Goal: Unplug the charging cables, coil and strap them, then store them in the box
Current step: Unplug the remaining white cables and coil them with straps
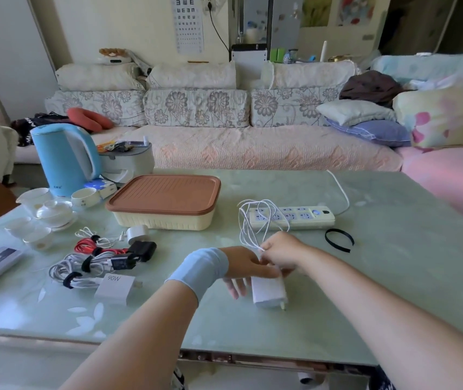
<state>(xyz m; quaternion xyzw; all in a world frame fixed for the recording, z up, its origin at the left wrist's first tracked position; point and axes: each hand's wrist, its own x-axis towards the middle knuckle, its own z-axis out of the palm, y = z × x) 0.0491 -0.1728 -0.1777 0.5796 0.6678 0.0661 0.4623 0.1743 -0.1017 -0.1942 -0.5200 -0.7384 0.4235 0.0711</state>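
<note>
Two hands grip white cable [253,220] | power strip [292,218], lidded box [165,201] behind | black strap [338,240] right

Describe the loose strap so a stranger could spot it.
Find the white power strip on the green table. Just in front of its right end lies a thin black strap, curled open. Unlike the straps at left, it binds no cable.
</note>
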